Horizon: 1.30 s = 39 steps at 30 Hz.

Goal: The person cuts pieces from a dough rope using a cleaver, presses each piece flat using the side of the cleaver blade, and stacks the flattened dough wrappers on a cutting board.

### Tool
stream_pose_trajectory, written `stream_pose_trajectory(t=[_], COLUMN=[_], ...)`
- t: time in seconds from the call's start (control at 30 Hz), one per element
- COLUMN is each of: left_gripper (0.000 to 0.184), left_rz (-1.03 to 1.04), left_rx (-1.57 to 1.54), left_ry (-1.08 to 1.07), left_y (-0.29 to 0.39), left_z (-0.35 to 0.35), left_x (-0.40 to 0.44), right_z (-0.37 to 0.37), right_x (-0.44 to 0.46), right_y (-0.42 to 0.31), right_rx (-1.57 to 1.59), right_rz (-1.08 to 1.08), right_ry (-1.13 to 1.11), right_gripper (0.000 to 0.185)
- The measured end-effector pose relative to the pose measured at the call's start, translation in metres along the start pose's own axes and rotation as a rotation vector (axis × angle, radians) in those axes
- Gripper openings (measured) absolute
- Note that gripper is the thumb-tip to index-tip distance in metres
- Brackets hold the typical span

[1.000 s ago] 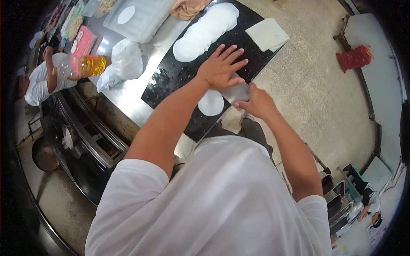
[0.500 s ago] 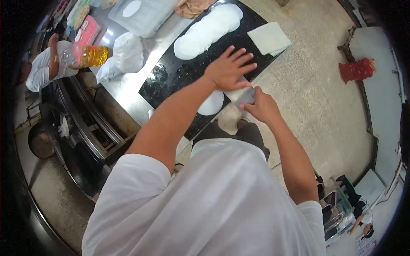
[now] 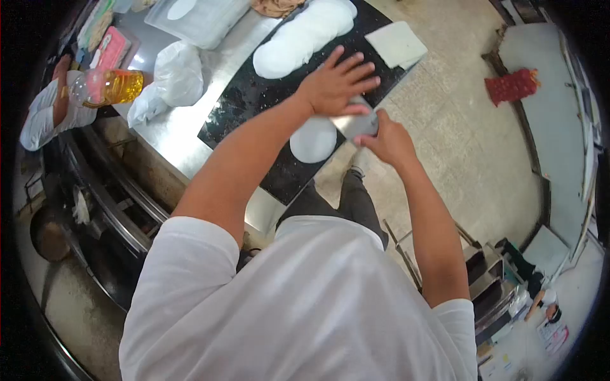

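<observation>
My left hand (image 3: 340, 82) is spread flat over the black board, its thumb across the near end of a wide flat metal blade (image 3: 359, 127). The blade's handle is hidden in my right hand (image 3: 391, 141), which is closed around it at the board's right edge. Just left of the blade lies a single thin white dough round (image 3: 313, 141). Farther up the black board (image 3: 244, 117), a long overlapping row of white dough rounds (image 3: 305, 38) reaches toward the far end. Whatever lies under my left palm is hidden.
A folded pale cloth (image 3: 396, 44) sits on the board's far right edge. To the left are a white plastic bag (image 3: 180, 73), an oil bottle (image 3: 117, 87), a clear plastic tub (image 3: 206, 22) and a brown cloth (image 3: 274, 6). Another person's arm (image 3: 61, 89) shows at far left.
The view has shifted slightly, moving the board up and left. The single dough round shows more fully beside the blade. My hands keep nearly the same pose.
</observation>
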<state>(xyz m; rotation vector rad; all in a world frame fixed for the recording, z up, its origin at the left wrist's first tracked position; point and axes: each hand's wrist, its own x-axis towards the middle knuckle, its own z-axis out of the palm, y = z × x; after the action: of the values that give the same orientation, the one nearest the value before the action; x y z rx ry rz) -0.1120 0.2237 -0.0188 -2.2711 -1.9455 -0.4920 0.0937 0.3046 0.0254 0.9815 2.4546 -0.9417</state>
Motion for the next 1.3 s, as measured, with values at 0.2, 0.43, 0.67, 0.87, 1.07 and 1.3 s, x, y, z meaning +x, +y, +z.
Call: stream_pose_trajectory(t=[0.2, 0.43, 0.67, 0.87, 1.07, 1.3], left_gripper=[0.066, 0.046, 0.031, 0.026, 0.033, 0.055], left_rz=[-0.555, -0.815, -1.003, -1.116, -1.34, -1.331], left_rx=[-0.312, -0.693, -0.793, -0.968, -0.972, -0.358], left_ry=[-0.286, -0.227, 0.135, 0.134, 0.533, 0.288], left_y=[0.016, 0.045, 0.061, 0.067, -0.009, -0.025], left_z=[-0.049, -0.056, -0.055, -0.087, -0.096, -0.096], left_x=[-0.006, -0.094, -0.112, -0.107, -0.071, -0.103], right_z=[0.071, 0.089, 0.036, 0.058, -0.011, -0.106], right_x=[-0.08, -0.181, -0.037, -0.036, -0.012, -0.007], right_y=[-0.011, 0.009, -0.018, -0.025, 0.048, 0.077], right_rx=[0.214, 0.212, 0.188, 0.122, 0.208, 0.48], right_rz=[0.157, 0.157, -0.089, -0.391, -0.342, -0.293], right_ry=[0.136, 0.035, 0.182, -0.296, -0.331, 0.038], right_gripper=[0.06, 0.044, 0.033, 0.037, 0.033, 0.026])
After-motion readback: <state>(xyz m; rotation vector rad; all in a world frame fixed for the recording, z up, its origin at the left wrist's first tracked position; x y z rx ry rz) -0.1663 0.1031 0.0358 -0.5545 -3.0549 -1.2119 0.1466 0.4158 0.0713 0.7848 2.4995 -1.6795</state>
